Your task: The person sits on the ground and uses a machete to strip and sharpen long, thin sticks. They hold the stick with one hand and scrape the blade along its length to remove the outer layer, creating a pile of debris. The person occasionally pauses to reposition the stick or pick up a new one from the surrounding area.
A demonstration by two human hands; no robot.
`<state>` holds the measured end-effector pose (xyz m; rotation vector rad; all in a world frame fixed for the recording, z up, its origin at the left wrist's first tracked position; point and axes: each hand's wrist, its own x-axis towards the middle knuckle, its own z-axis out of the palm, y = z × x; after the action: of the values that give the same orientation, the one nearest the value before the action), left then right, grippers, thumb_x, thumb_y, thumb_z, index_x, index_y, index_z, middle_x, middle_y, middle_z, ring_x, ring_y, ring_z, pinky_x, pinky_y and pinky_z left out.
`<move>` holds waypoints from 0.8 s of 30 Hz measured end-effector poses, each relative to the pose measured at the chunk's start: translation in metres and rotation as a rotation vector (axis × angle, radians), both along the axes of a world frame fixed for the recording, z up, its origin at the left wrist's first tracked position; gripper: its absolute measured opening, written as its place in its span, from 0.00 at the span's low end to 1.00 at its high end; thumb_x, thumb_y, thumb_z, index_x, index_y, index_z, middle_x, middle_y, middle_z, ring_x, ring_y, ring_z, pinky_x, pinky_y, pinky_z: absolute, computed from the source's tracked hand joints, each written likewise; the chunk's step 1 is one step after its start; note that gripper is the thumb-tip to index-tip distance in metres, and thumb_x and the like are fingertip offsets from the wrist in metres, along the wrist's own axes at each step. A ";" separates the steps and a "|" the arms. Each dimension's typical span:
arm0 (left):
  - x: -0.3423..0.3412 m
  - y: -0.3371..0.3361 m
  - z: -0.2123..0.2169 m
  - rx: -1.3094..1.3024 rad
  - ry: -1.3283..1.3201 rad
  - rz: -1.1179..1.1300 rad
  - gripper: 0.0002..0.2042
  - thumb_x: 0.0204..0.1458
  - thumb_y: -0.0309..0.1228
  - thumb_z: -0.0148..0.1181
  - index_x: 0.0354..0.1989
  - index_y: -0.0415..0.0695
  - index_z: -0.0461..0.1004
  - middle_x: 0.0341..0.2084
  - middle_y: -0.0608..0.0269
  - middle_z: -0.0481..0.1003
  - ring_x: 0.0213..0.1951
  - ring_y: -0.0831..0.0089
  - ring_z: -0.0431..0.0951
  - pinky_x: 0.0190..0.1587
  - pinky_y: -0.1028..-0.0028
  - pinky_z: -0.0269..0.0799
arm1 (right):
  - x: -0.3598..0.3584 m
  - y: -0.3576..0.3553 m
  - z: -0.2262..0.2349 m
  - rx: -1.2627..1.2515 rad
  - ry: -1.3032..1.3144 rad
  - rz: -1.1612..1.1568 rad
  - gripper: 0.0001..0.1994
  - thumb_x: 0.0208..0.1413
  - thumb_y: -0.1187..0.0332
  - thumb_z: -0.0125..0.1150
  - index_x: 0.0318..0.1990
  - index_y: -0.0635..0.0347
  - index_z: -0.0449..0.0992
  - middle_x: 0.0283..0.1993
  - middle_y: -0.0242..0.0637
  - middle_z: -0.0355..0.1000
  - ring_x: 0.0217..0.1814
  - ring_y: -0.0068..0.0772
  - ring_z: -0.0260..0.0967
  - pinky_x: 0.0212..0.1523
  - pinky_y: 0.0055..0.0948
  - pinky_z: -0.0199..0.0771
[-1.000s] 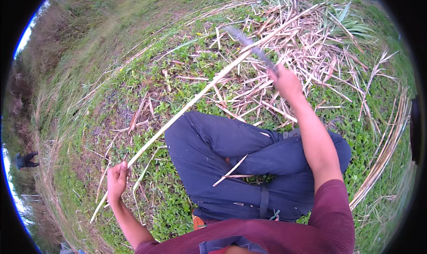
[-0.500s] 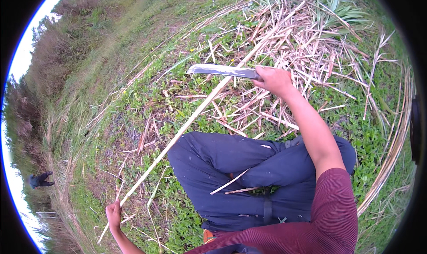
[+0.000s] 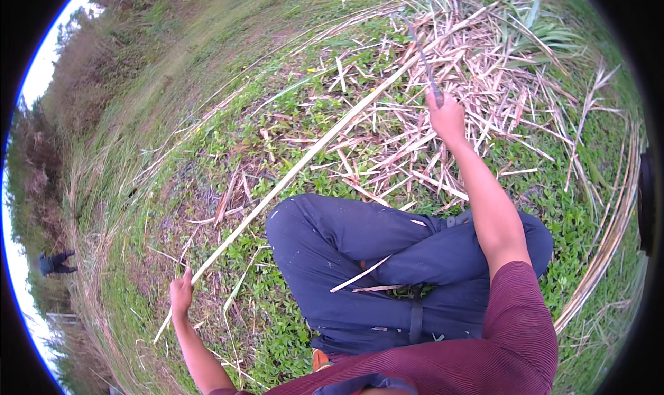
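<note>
Your left hand (image 3: 181, 295), at eight o'clock, gripped the long, straight, pale-yellow plant stalk (image 3: 297, 168), which ran up toward one o'clock. At two o'clock your right hand (image 3: 448, 122) was closed around the long, dark-handled grey metal knife (image 3: 426, 64), its blade crossing the stalk. You were apparently trimming; the next stroke called for a firm left hold and shallow blade angle.
</note>
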<state>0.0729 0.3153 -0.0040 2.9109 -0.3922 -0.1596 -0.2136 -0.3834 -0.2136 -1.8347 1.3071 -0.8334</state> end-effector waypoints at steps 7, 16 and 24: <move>-0.048 -0.196 -0.022 -0.162 0.095 -0.481 0.15 0.62 0.41 0.62 0.32 0.39 0.76 0.17 0.67 0.68 0.23 0.76 0.62 0.27 0.70 0.60 | 0.016 0.126 0.053 0.001 0.189 0.673 0.23 0.65 0.45 0.55 0.40 0.60 0.72 0.26 0.42 0.76 0.24 0.43 0.76 0.27 0.45 0.77; -0.055 -0.229 0.003 -0.115 0.038 -0.553 0.16 0.64 0.37 0.58 0.29 0.36 0.73 0.15 0.57 0.64 0.20 0.71 0.59 0.25 0.66 0.59 | 0.012 0.097 0.026 -0.110 0.247 0.567 0.19 0.66 0.47 0.53 0.40 0.56 0.69 0.27 0.42 0.76 0.25 0.42 0.77 0.24 0.42 0.76; -0.082 -0.218 0.018 -0.079 -0.106 -0.578 0.18 0.63 0.35 0.57 0.24 0.35 0.69 0.14 0.53 0.63 0.17 0.62 0.59 0.24 0.64 0.57 | -0.002 0.066 0.026 0.032 0.171 0.490 0.16 0.68 0.53 0.51 0.39 0.57 0.70 0.26 0.40 0.76 0.23 0.36 0.75 0.25 0.40 0.78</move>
<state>-0.0089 0.0976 0.0145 2.6506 -1.2175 -0.0693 -0.2159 -0.3172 -0.1880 -2.1106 0.8955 -0.3974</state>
